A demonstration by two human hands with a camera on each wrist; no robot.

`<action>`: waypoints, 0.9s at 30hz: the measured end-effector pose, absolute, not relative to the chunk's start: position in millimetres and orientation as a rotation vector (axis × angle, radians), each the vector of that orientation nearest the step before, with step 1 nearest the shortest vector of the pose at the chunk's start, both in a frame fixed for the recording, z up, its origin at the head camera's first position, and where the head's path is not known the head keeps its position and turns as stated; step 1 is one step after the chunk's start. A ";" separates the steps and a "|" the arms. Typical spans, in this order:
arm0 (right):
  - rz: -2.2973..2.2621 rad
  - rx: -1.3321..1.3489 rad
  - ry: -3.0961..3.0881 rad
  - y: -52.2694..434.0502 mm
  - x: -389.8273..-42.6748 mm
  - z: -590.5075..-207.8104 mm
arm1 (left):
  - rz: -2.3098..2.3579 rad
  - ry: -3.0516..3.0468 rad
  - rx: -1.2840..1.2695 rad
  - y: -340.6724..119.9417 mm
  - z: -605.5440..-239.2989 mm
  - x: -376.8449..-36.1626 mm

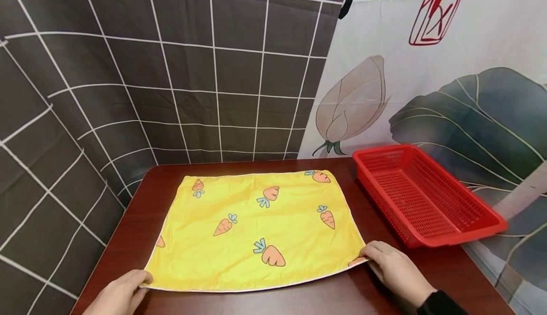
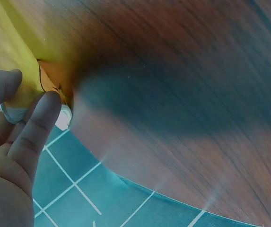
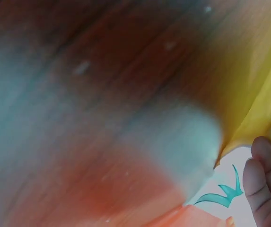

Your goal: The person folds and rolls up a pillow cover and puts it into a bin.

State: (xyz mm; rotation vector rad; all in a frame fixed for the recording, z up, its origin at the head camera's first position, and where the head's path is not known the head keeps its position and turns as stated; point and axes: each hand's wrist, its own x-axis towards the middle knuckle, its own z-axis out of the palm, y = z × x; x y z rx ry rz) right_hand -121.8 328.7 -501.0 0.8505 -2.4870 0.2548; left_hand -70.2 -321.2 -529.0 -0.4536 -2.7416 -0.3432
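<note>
Left hand [image 1: 121, 293] and right hand [image 1: 395, 270] each pinch a near corner of the yellow carrot cloth [image 1: 256, 232] with curled fingers.

Left hand [image 1: 121, 293] low at the near left, fingers curled, pinching between thumb and fingertips [image 2: 48, 106]; right hand [image 1: 395, 270] at the near right, knuckles up, fingers bent and pinching, dark sleeve at the wrist.
</note>
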 end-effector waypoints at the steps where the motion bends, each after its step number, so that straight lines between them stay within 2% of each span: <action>1: 0.263 0.854 -2.487 329.4 -121.6 -501.0 | -0.333 -2.744 -0.433 -317.0 -523.6 -68.3; 4: 0.313 0.862 -2.479 331.7 -121.0 -501.5 | -0.325 -2.724 -0.410 -307.1 -509.4 -63.3; 10: 0.338 0.885 -2.468 335.6 -120.6 -499.6 | -0.387 -2.714 -0.404 -305.5 -504.5 -61.0; 19: 0.265 0.823 -2.658 341.7 -113.1 -490.3 | -0.339 -3.090 -0.125 -307.0 -494.2 -62.8; 27: 0.259 0.827 -2.847 344.2 -105.0 -484.8 | -0.323 -3.133 -0.155 -314.7 -497.8 -60.4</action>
